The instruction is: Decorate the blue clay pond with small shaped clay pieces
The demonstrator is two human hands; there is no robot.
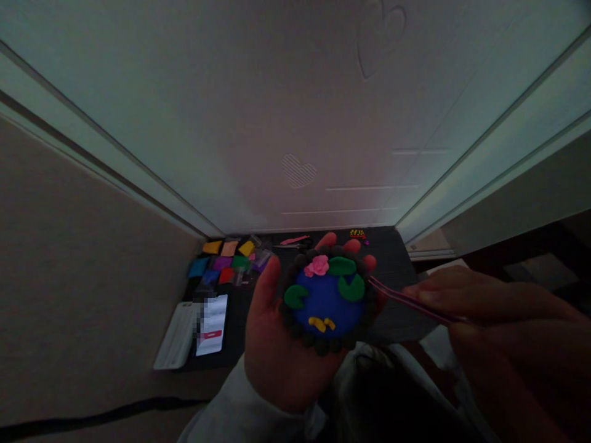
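Note:
My left hand (290, 363) is cupped under a round clay pond model (323, 304), with its thumb at the left rim and fingertips showing beyond the far rim. The pond has a blue middle and an edge of dark clay balls. On it lie a pink clay flower (317, 266), green lily pads (351, 288) and a yellow clay fish-like shape (322, 323). My right hand (498, 314) pinches pink tweezers (410, 301). Their tips are at the pond's right rim; whether they touch it or hold anything, I cannot tell.
On the dark table (392, 264), several packets of coloured clay (225, 275) lie at the left, near a lit phone (213, 326) and a white object (176, 335). Scissors (295, 244) and small yellow and red beads (357, 234) lie by the white panel (258, 154).

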